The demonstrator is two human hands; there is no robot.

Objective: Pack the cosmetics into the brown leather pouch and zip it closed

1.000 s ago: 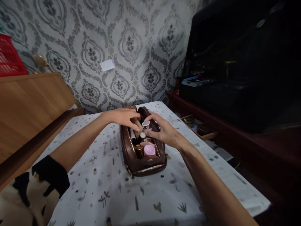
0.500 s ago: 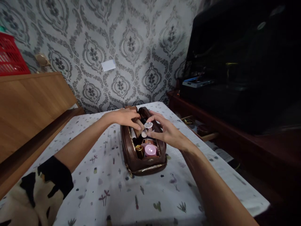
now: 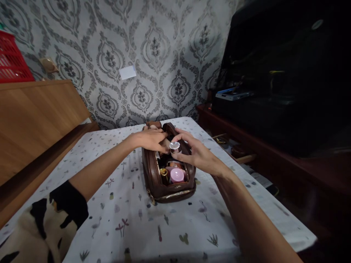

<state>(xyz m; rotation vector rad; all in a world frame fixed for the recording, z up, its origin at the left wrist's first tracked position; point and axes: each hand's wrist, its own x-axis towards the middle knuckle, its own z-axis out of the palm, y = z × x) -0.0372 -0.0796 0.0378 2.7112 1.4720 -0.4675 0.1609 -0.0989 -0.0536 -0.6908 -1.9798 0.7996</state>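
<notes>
Brown leather pouch (image 3: 168, 184) sits unzipped on the table (image 3: 123, 212), a pink-lidded jar (image 3: 177, 175) and gold-capped tube (image 3: 163, 171) inside, while the right hand (image 3: 199, 156) pinches a silver-capped jar (image 3: 174, 147) between its fingers (image 3: 183, 138) over the opening and the left hand (image 3: 150, 138) curls at the far rim, its grip unclear.

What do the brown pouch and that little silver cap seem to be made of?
The brown pouch looks like leather or imitation leather: smooth with a soft sheen. Its zipper glints gold, likely metal. The silver cap is shiny, so metal or metallised plastic.
</notes>
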